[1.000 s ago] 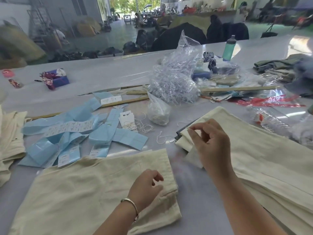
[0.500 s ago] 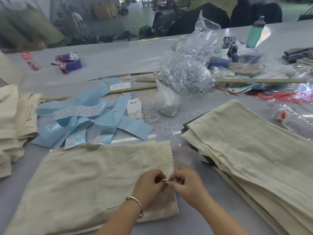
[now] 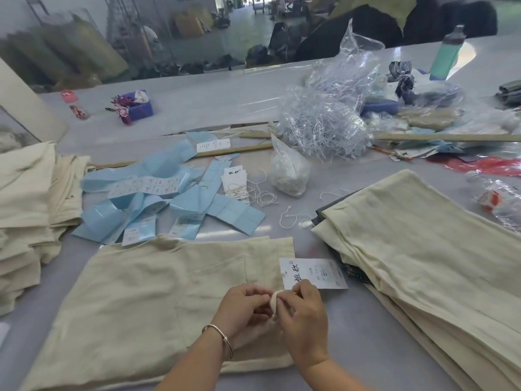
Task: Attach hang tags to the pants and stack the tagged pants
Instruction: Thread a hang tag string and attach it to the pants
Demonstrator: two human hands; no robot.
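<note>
Pinching a belt loop [image 3: 274,301] on the pants [image 3: 146,300], both hands [image 3: 275,309] work beside the hang tag [image 3: 313,273].

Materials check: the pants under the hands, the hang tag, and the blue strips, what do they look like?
Pants: cream woven cloth, matte, probably cotton or linen; faint weave and soft creases.
Hang tag: white card, smooth, printed; lies flat with crisp edges.
Blue strips: pale blue sheet, slightly glossy with fold lines; probably coated paper or thin plastic, can't tell which.

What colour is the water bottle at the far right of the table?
The water bottle is pale green with a dark cap, seen in the head view.
</note>
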